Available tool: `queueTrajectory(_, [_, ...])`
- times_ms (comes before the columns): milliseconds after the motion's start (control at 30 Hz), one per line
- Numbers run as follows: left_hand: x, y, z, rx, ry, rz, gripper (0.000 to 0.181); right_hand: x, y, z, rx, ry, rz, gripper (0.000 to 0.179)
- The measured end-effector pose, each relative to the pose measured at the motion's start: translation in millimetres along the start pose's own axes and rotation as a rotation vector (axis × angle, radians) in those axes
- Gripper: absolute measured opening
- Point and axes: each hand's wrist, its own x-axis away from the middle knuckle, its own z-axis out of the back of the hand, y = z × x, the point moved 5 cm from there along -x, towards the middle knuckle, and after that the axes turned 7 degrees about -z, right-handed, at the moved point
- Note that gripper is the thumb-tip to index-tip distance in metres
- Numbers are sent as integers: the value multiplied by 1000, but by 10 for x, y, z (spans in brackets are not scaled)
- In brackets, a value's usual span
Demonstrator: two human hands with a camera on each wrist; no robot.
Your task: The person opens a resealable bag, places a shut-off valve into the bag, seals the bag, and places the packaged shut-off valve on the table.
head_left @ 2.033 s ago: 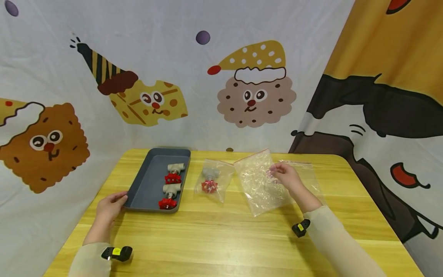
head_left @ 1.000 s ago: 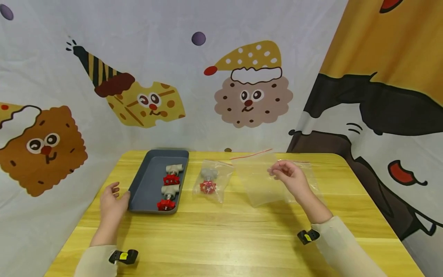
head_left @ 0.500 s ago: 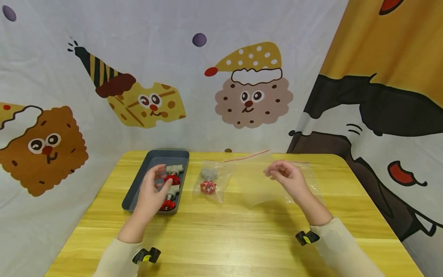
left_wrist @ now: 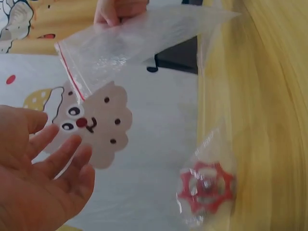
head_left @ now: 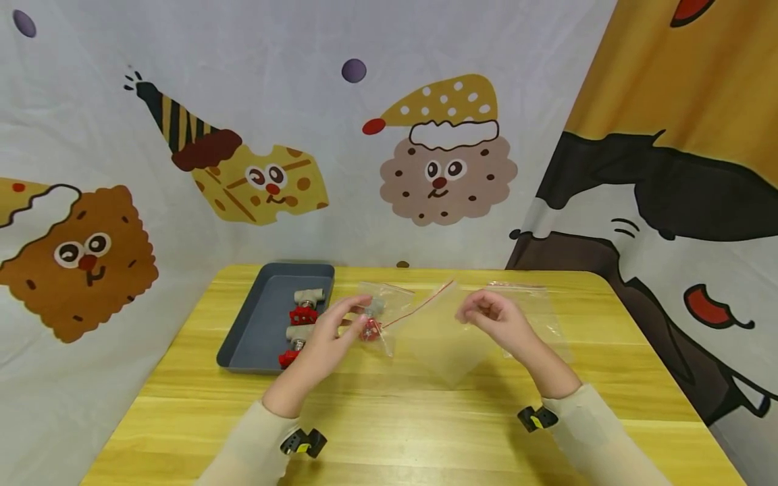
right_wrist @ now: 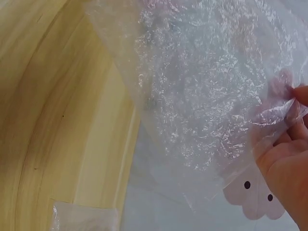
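My right hand [head_left: 501, 322] pinches a clear zip bag [head_left: 451, 344] between thumb and fingers, holding it raised over the table. Its red zip strip points left, and the plastic looks flat, with nothing visible inside. My left hand [left_wrist: 45, 166], fingers parted and loosely bent, hovers a short gap from that strip in the left wrist view. Below it lies another zip bag with a red-handwheel valve [left_wrist: 207, 187] inside, partly covered by the left fingers in the head view. In the right wrist view, the raised bag's crinkled plastic [right_wrist: 197, 91] stretches from the pinching fingers [right_wrist: 276, 161].
A grey tray [head_left: 249, 337] stands at the left, holding two valves with red handwheels, a rear one [head_left: 306, 307] and a front one [head_left: 292, 356] partly behind the left hand. Another clear bag [head_left: 537, 314] lies flat at the right. A printed curtain [head_left: 377, 243] hangs behind the table.
My left hand has let go of the tray's edge and moved right, past the valves, toward the raised bag. The right hand keeps hold of the bag, which has turned, its strip now slanting down leftward.
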Motion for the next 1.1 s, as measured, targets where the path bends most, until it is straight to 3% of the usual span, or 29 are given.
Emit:
queueTrajectory(167, [-42,24,-171,148,-110,62,31,-26,4,-48,26,-42,26,8])
queueTrajectory(333, [-28,17,-282,164,-179,91,24,-53,12,-88,24,-61,8,8])
queueTrajectory(733, [13,-1,-342,174,-205,100,16,-130,25,-133,55,-66,-53,9])
queueTrajectory(933, [6,9,-368,184,-183,89,15,-168,9,-176,259,61,-46,8])
queueTrajectory(1100, [3,5,-374,174,-145,86,14,-144,-76,-235,463,240,0,26])
